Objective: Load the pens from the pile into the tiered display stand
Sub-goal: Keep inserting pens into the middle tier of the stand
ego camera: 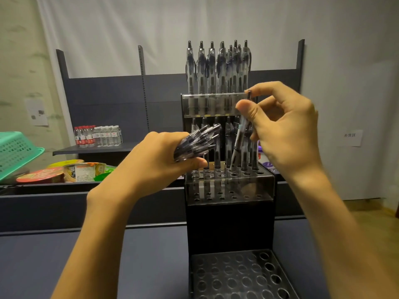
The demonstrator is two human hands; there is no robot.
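Observation:
A black tiered display stand [230, 225] stands in front of me on the dark counter. Its top tier is packed with several upright pens [218, 67]. The middle tier [228, 180] holds several pens in its back rows, while its front holes show no pens. No pens stand in the bottom tier [239, 275]. My left hand [155, 162] grips a bundle of pens [197, 142] just left of the middle tier. My right hand [280, 126] pinches a single pen [241, 134] by its top, tilted, with its tip down at a middle-tier hole.
Behind the stand runs a dark shelf unit [121, 100] carrying packs of water bottles [97, 135]. A green plastic basket [15, 152] and food packages [69, 170] sit at the left. A purple box [266, 162] shows behind the stand's right side.

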